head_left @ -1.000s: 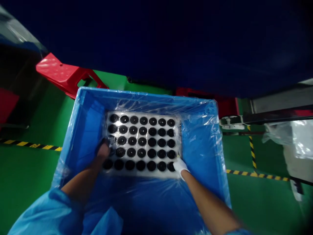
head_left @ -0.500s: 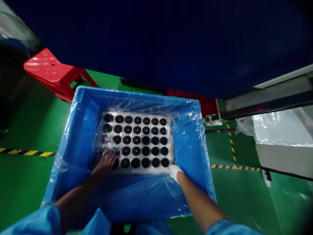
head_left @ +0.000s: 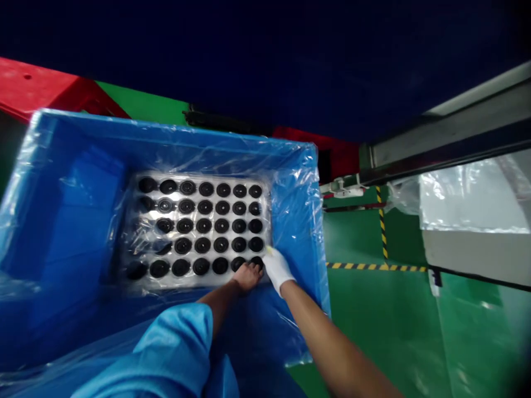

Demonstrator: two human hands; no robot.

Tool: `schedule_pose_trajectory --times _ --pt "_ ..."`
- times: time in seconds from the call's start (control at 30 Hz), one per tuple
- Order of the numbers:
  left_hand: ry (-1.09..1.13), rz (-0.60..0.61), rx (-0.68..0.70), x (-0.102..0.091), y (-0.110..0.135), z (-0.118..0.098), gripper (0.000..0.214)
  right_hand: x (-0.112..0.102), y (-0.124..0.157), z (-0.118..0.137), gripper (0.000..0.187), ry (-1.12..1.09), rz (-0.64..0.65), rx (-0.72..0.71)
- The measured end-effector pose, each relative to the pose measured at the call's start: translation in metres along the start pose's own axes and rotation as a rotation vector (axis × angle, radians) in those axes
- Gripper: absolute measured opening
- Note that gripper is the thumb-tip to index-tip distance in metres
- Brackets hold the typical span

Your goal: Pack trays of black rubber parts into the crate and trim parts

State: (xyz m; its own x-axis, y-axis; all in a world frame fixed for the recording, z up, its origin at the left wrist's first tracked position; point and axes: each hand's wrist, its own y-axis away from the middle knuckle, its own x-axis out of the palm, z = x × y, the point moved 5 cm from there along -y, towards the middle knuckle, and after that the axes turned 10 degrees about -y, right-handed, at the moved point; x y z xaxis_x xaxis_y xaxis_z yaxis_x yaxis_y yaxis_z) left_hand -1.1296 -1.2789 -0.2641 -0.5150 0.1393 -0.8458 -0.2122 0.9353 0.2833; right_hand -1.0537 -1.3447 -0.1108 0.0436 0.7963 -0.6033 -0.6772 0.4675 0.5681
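A clear tray (head_left: 199,282) with rows of several round black parts (head_left: 203,225) lies at the bottom of a blue crate (head_left: 302,210) lined with clear plastic film. My bare left hand (head_left: 248,275) rests on the tray's near right corner, fingers curled over the black parts there. My right hand (head_left: 277,268), in a white glove, sits right beside it at the same corner, fingers bent against the tray's edge. Whether either hand grips the tray is hidden. Blue sleeves cover my upper arms.
The crate stands on a green floor (head_left: 373,320) marked with yellow-black tape (head_left: 373,266). A red stool (head_left: 37,88) is behind the crate at the left. A plastic-wrapped white block (head_left: 473,221) sits at the right. A dark blue surface (head_left: 265,61) overhangs the top.
My left hand has moved from the tray's left side across to its near right corner, beside the gloved right hand. The view has shifted right and closer to the crate.
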Motion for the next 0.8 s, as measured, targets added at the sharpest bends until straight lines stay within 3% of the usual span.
schedule_pose_trajectory --times 0.07,0.1,0.13,0.17,0.23,0.3,0.37,0.5,0.8 --pt "-0.009 0.012 0.024 0.004 -0.008 -0.007 0.031 -0.039 0.021 0.015 0.036 0.0 -0.025 -0.113" --pt "-0.018 0.019 0.043 0.005 -0.01 -0.01 0.031 -0.062 0.035 0.027 0.04 0.076 -0.12 -0.301" --pt "-0.029 0.027 0.062 0.005 -0.012 -0.012 0.031 -0.083 0.049 0.031 0.044 0.168 -0.233 -0.381" --pt "-0.042 0.036 0.081 0.006 -0.013 -0.013 0.03 -0.101 0.06 0.028 0.051 0.233 -0.331 -0.369" --pt "-0.071 0.053 0.113 0.007 -0.015 -0.013 0.03 -0.115 0.07 0.002 0.074 0.248 -0.328 -0.175" --pt "-0.097 0.067 0.141 0.009 -0.018 -0.011 0.028 -0.108 0.07 -0.033 0.082 0.15 -0.204 0.07" --pt "-0.113 0.076 0.168 0.013 -0.02 -0.009 0.027 -0.095 0.067 -0.056 0.075 0.063 -0.124 0.166" --pt "-0.128 0.087 0.192 0.019 -0.023 -0.004 0.025 -0.087 0.062 -0.064 0.072 0.059 -0.144 0.054" --pt "-0.153 0.093 0.173 0.019 -0.026 0.001 0.023 -0.088 0.064 -0.067 0.07 0.002 -0.136 0.036"
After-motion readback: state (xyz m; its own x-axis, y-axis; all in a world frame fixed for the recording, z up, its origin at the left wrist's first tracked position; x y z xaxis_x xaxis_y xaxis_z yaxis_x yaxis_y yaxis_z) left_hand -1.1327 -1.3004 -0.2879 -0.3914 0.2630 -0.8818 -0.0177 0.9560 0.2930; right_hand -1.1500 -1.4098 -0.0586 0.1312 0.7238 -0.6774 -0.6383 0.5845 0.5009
